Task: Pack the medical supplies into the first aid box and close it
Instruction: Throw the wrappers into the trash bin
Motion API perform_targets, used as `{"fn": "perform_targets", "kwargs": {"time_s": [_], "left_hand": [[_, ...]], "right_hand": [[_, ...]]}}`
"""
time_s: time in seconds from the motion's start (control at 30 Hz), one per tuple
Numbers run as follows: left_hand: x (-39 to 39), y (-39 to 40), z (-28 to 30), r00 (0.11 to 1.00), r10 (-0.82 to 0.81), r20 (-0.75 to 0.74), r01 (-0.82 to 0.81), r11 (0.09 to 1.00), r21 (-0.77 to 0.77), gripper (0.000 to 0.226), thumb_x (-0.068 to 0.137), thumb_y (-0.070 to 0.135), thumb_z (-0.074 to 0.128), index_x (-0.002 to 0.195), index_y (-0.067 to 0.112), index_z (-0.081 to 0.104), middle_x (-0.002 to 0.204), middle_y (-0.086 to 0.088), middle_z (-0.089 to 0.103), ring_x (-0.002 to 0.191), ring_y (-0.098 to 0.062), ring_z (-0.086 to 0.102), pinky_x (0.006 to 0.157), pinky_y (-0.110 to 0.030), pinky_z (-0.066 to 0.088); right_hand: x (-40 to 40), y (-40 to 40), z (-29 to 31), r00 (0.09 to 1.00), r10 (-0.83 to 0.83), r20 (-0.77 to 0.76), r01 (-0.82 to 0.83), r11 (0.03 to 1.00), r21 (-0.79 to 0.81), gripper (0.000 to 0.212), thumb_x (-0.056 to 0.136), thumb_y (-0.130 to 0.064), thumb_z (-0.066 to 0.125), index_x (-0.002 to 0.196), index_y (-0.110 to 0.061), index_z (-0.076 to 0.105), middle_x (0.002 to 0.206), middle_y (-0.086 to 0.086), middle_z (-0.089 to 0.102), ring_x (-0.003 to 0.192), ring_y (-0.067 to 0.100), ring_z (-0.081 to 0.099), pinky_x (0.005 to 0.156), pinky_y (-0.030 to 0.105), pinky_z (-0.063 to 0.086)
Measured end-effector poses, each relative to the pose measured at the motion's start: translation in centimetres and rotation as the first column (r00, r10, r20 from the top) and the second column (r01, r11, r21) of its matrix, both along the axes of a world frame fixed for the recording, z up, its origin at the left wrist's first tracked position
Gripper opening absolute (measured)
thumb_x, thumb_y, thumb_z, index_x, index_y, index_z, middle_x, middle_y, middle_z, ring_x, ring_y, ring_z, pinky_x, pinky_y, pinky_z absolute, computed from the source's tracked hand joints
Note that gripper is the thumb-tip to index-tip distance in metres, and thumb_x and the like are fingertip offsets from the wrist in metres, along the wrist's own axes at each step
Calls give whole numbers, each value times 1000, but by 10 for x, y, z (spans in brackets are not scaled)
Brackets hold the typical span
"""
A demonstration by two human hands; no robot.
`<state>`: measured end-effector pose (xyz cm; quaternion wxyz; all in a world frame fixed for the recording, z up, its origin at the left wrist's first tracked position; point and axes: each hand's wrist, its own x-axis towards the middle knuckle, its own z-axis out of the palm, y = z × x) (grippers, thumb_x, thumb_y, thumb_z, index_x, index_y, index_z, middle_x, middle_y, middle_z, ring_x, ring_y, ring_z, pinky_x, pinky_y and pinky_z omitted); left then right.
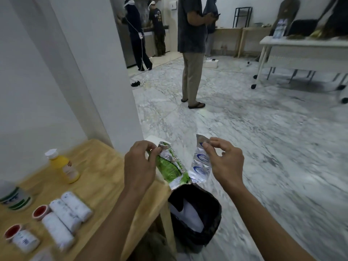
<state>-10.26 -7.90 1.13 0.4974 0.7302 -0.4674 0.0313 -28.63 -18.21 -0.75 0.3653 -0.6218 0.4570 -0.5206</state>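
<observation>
My left hand (139,162) pinches the top of a green and silver pill strip (172,167), which hangs down over the table's right edge. My right hand (224,161) grips a silver blister strip with blue marks (200,164) by its upper end. Both strips hang above a black-lined bin (195,213). On the wooden table (98,178) at the left lie three white bandage rolls (64,215), a yellow bottle (65,167), two red-capped containers (40,211) and a white jar with green bands (14,196). No first aid box is in view.
A white pillar (94,72) rises behind the table. A person (192,51) stands on the marble floor ahead, others farther back. A white wheeled table (301,53) stands at the right. Cables lie on the floor.
</observation>
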Motion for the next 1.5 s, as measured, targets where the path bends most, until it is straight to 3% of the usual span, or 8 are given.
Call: {"fn": "perform_targets", "kwargs": {"time_s": [0.43, 0.6, 0.73, 0.93, 1.13, 1.27, 1.37, 1.5], "left_hand": [[-111, -48, -102, 988, 7, -154, 21, 983, 182, 15, 88, 29, 68, 79, 19, 63, 73, 8, 62, 69, -13, 57, 63, -32, 47], [-112, -47, -151, 974, 94, -207, -25, 950, 311, 14, 88, 27, 67, 78, 19, 63, 70, 7, 62, 64, -11, 57, 59, -35, 50], [-105, -52, -171, 968, 150, -200, -64, 921, 384, 13, 89, 26, 66, 79, 18, 64, 72, 5, 61, 66, -10, 55, 56, -31, 45], [-90, -66, -190, 973, 158, -170, -68, 895, 442, 14, 90, 23, 64, 81, 13, 63, 75, 1, 60, 65, -14, 53, 55, -28, 40], [-79, -80, -208, 975, 159, -154, -67, 875, 480, 13, 90, 21, 65, 79, 16, 59, 76, 3, 58, 65, -10, 51, 51, -18, 32], [-75, -87, -218, 964, 164, -211, -33, 858, 513, 19, 88, 24, 67, 105, 15, 64, 107, -3, 63, 99, -22, 58, 78, -32, 49], [-75, -89, -224, 941, 162, -299, 25, 844, 537, 46, 87, 26, 69, 129, 13, 55, 134, -6, 54, 123, -24, 50, 99, -43, 46], [-76, -87, -227, 933, 156, -323, 56, 826, 561, 52, 89, 30, 65, 136, 14, 49, 144, -8, 46, 133, -25, 42, 107, -45, 40]], "right_hand": [[-77, -19, -81, 987, -123, -102, 136, 982, 133, 3, 84, -22, 76, 83, -19, 77, 86, -16, 68, 87, -1, 64, 81, 27, 51], [-72, -14, -119, 995, -66, -76, 84, 962, 258, 11, 87, -9, 72, 76, -7, 74, 66, -19, 59, 58, -19, 56, 53, 3, 41], [-55, -17, -151, 994, -49, -100, 79, 942, 326, 13, 87, -10, 72, 73, -10, 75, 64, -22, 59, 64, -20, 56, 59, -3, 37], [-31, -21, -180, 994, -32, -100, 67, 928, 367, 13, 86, -9, 72, 73, -6, 73, 72, 4, 72, 81, 1, 63, 68, 16, 45], [-16, -31, -204, 987, -4, -162, 68, 918, 390, 19, 85, -11, 71, 69, -20, 73, 64, -10, 68, 63, -2, 61, 60, 14, 47], [-12, -33, -215, 981, 65, -185, 29, 884, 467, 9, 86, -26, 73, 95, -26, 74, 82, -22, 66, 77, -8, 60, 79, 22, 52], [-13, -32, -218, 977, 126, -172, -12, 839, 543, 45, 86, -38, 72, 127, -23, 63, 106, -21, 57, 96, -6, 52, 86, 17, 43], [-14, -33, -220, 966, 158, -202, -19, 829, 558, 51, 88, -41, 69, 134, -22, 58, 127, -8, 62, 114, 4, 54, 89, 16, 38]]}}
